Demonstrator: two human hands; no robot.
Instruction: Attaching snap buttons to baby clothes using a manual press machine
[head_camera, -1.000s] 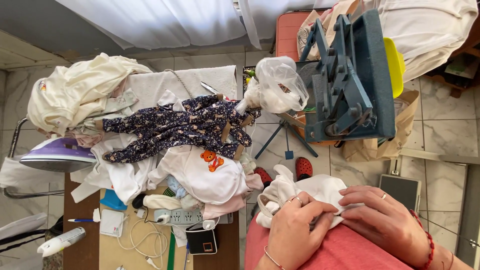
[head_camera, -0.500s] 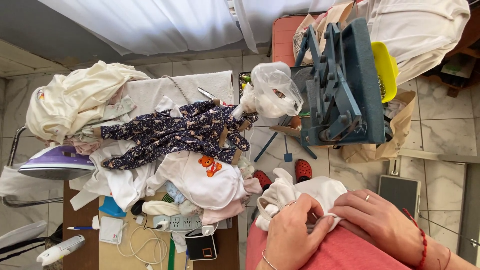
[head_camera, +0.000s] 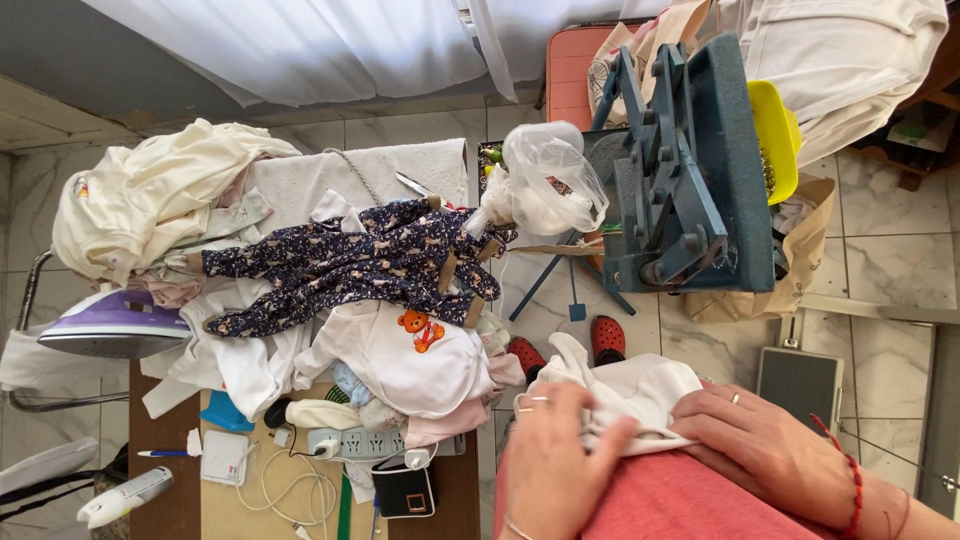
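White cotton is bunching under both hands right now: the small white garment (head_camera: 630, 395) is lying on the pinkish-red lap (head_camera: 650, 500) at the bottom of the view. The left hand (head_camera: 560, 455) is pressing flat on its near edge with fingers together, thumb tucking into a fold, while the right hand (head_camera: 765, 450) is lying over the other side, fingers spread and closing on the cloth. Compared with a second ago, the left hand is sliding further across the fabric and the bundle is looking flatter and tighter, so I'd judge the smoothing or folding is well under way.

Just beyond the knees, red clogs (head_camera: 565, 345) are sitting on the tiled floor. Further left, a white bodysuit with an orange bear (head_camera: 400, 355) is lying on a heap of baby clothes, touching the dark floral sleepsuit (head_camera: 340, 265) above it. A purple iron (head_camera: 110, 325) is resting at the far left. Beyond, the blue heat press (head_camera: 690, 170) is standing untouched beside a clear plastic bag (head_camera: 545, 180).
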